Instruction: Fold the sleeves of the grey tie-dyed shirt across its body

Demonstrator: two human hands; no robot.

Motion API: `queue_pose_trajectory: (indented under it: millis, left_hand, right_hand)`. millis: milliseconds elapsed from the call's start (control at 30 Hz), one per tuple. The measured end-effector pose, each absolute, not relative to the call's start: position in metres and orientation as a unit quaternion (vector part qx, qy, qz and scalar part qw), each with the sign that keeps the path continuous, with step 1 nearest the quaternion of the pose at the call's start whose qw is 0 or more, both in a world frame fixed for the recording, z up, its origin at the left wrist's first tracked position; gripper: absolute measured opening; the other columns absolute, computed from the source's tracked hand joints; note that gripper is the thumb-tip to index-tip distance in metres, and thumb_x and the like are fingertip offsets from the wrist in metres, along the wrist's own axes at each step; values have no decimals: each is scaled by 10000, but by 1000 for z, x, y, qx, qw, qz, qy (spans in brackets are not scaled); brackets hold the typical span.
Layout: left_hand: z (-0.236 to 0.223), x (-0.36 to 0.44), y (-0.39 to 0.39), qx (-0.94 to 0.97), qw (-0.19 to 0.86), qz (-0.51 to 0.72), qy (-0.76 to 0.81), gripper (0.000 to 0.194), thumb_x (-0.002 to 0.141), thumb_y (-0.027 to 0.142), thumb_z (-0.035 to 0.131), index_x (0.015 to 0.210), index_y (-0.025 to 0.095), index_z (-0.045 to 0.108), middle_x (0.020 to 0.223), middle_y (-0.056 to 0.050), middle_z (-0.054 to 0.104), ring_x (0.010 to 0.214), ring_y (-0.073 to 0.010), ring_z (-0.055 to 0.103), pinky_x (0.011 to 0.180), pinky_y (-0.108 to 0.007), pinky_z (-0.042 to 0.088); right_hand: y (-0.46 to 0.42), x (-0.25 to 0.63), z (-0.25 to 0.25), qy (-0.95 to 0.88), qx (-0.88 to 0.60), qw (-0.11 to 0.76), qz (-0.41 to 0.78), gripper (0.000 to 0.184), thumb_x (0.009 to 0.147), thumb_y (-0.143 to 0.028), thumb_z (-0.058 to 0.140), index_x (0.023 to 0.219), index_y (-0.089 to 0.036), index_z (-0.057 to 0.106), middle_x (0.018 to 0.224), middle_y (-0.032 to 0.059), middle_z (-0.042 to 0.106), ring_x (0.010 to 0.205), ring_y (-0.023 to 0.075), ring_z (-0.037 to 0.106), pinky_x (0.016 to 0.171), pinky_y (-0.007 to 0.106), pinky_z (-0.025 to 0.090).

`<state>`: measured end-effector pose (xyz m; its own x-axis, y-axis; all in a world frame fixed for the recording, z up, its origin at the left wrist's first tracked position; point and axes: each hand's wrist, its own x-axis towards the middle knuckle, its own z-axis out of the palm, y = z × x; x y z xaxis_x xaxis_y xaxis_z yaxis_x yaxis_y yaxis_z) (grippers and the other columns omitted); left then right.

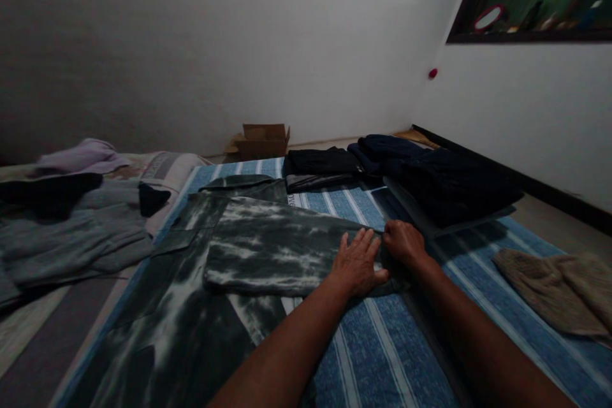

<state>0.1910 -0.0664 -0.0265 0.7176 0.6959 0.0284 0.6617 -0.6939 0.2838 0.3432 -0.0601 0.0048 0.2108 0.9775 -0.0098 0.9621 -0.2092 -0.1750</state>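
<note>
Rests the left hand, wide and flat with fingers spread, on the grey tie-dyed garment laid over the left and middle of the blue striped sheet. Holds the edge of the garment's narrow end in the closed right hand, mid-sheet; cannot tell the amount of fabric inside. Has one section of the garment lying toward the sheet's right side, and the rest spread along the sheet's left edge. Has folded black clothing at the sheet's far edge, and a dark stack of clothes toward its far right corner. Has a brown knitted cloth on the sheet's right side, grey clothes to its left, and a cardboard box behind its far edge.
</note>
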Motion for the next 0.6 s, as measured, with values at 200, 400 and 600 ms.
queue_pose_trajectory:
  millis: [200, 400, 600]
  left_hand:
    - [-25, 190, -65, 916, 136, 70, 370, 744, 860, 623, 421, 1445, 175, 311, 1551, -143, 239, 1432, -302, 170, 1124, -585, 126]
    - [-19, 188, -63, 917, 153, 55, 365, 735, 851, 581, 462, 1465, 212, 297, 1554, -118, 240, 1431, -312, 159, 1133, -574, 96]
    - [-21, 188, -64, 912, 160, 61, 372, 720, 868, 568, 431, 1475, 207, 290, 1552, -132, 241, 1433, -302, 160, 1134, -569, 85]
  right_hand:
    - [-69, 328, 3, -631, -774, 35, -52, 255, 905, -181, 411, 960, -139, 657, 993, 149, 648, 926, 252, 605, 719, 321, 391]
    - [-79, 317, 0, -707, -696, 112, -63, 198, 891, -153, 439, 877, -169, 636, 962, 115, 633, 945, 226, 549, 802, 302, 374]
    - [-88, 316, -9, -758, -630, 155, 72, 313, 980, -214, 272, 1078, -174, 566, 1054, 75, 641, 987, 164, 567, 870, 245, 369]
